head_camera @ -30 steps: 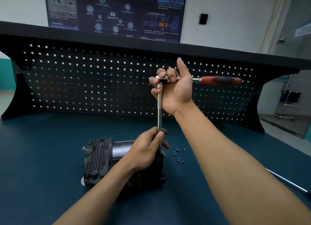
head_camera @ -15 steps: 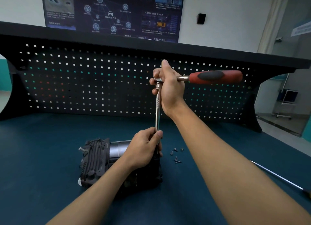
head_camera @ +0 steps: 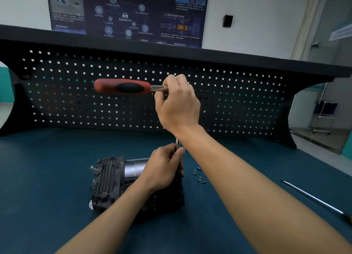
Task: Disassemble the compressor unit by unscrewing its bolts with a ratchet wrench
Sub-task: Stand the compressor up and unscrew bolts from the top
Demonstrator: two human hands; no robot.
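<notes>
My right hand grips the ratchet wrench at its head, mid-frame, red handle pointing left, to turn it from above. My left hand pinches the extension shaft low down, steadying it on the compressor unit at lower centre, just left of the loose bolts.

Loose bolts right of compressor

Your right hand, raised high, grips the ratchet wrench; your left hand below pinches its shaft.
</notes>
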